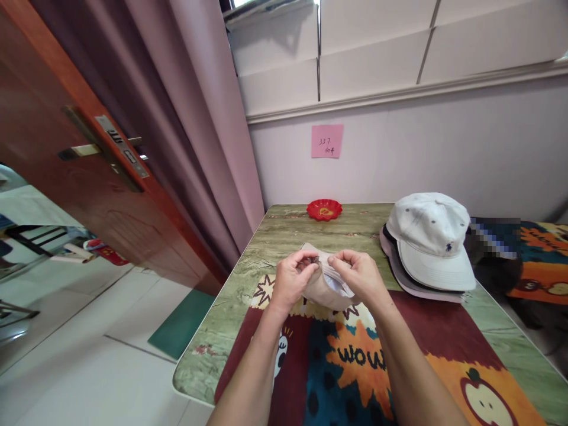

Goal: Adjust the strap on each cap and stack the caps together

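A beige baseball cap [327, 291] is between my hands just above the table, its opening turned up so the pale lining shows. My left hand [293, 278] pinches the cap's edge at a small metal buckle, thumb and forefinger together. With fingers closed, my right hand [360, 273] grips the band on the other side. Part of the cap is hidden behind my hands. On the right stands a stack of caps, a white cap [428, 228] with a small dark logo on top and darker and pale brims beneath it.
The wood-patterned table [199, 355] carries a colourful printed mat [319, 367]. A red scalloped dish [325, 209] sits near the wall. A pink note [327, 141] is stuck on the wall. To the left are a purple curtain [190, 118] and a brown door [110, 225].
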Motion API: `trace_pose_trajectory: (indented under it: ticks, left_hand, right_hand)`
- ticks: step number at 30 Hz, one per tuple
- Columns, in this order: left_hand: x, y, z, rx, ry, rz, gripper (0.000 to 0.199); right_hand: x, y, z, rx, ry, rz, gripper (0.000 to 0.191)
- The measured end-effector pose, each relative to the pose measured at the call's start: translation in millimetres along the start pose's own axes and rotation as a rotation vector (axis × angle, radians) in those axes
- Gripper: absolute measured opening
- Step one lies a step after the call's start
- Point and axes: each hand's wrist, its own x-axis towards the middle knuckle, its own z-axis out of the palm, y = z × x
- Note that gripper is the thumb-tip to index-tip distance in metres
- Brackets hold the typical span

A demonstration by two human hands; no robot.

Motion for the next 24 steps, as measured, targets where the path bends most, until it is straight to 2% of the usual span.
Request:
trace_pose_trajectory:
  ticks: [10,17,24]
  left_hand:
    - [1.4,4.2,-3.9,0.172,-0.044,0.133,0.02]
    - [1.0,11.2,-8.2,0.288,-0.085,0.228,0.026]
    - [1.1,11.9,-9.9,0.321,-0.137,0.256,0.019]
  right_hand:
    - [0.6,0.6,-5.7,0.028,-0.127,0.004,0.032]
    - [1.0,2.8,-8.3,0.073,-0.147,-0.04,0.032]
    - [3.9,8.8,-3.5,0.133,-0.174,-0.058,0.032]
